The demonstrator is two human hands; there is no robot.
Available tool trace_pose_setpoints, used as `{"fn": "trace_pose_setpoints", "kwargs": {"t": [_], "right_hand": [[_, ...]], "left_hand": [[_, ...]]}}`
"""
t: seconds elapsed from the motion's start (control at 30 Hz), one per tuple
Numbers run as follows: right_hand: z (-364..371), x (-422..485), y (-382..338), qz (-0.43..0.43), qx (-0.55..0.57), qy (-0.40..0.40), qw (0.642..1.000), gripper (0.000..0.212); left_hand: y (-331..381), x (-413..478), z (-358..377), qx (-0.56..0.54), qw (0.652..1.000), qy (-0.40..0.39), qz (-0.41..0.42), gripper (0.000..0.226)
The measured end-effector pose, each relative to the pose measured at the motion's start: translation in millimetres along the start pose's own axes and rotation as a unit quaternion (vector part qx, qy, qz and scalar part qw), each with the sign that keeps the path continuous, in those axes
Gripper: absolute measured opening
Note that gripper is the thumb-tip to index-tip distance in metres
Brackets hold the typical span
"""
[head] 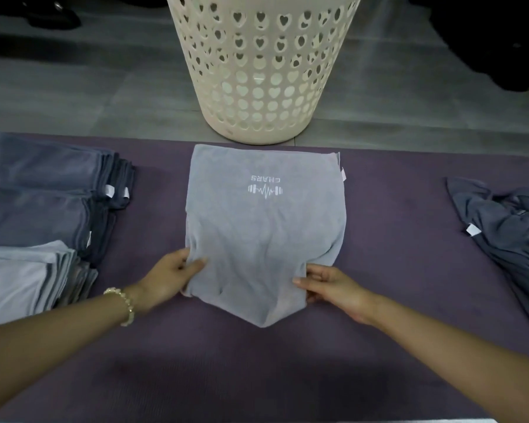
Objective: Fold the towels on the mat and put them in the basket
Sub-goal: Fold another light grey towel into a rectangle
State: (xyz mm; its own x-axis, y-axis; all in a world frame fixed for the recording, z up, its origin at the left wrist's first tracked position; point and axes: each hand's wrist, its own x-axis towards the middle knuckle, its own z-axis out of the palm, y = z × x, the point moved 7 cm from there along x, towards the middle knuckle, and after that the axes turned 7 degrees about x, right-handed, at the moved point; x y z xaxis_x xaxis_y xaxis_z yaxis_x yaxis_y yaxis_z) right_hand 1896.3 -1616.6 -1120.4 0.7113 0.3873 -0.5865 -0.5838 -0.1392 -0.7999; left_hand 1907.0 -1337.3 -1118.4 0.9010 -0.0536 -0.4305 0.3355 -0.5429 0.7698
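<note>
Left fingers: closed in a pinch on the near left edge of the light grey towel, thumb on top, the other fingers tucked under the cloth.
Right fingers: pinching the near right edge the same way, level with the left.
Hands: left hand and right hand sit at opposite sides of the towel's near end; bracelet on the left wrist.
Why held so: judged to be a two-corner grip for carrying the near end over the far end, so the edges meet square.
Towel state: far part lies flat on the mat, logo face up. The near part is raised and wrinkled, sagging to a point between the hands.
Beyond the towel: basket stands on the floor, just past the towel's far edge and off the mat. Its inside is not in view.
Left of the towel: folded stacks, two dark and one light, apart from it. Probably parked there for loading together.
Right of the towel: dark heap, unfolded and well apart, so work remains.
Obstructions: nothing lies between the towel and the basket. The central sag may crease the fold.
</note>
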Motion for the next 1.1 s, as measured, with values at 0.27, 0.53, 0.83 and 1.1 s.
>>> {"fn": "trace_pose_setpoints", "kwargs": {"t": [0.27, 0.53, 0.83, 1.1], "right_hand": [[-4, 50, -39, -0.085, -0.313, 0.1, 0.941, 0.04], [21, 71, -22, 0.068, 0.093, 0.028, 0.993, 0.047], [5, 76, -4, 0.096, 0.035, 0.123, 0.987, 0.014], [-41, 22, -87, -0.216, -0.062, 0.25, 0.942, 0.026]], "left_hand": [[20, 25, -45, -0.084, 0.987, 0.134, 0.01, 0.026], [30, 51, 67, 0.025, 0.997, -0.043, -0.058, 0.082], [22, 55, 72, -0.055, 0.998, 0.002, -0.036, 0.047], [23, 37, -8, -0.008, 1.0, 0.003, -0.013, 0.038]]}}
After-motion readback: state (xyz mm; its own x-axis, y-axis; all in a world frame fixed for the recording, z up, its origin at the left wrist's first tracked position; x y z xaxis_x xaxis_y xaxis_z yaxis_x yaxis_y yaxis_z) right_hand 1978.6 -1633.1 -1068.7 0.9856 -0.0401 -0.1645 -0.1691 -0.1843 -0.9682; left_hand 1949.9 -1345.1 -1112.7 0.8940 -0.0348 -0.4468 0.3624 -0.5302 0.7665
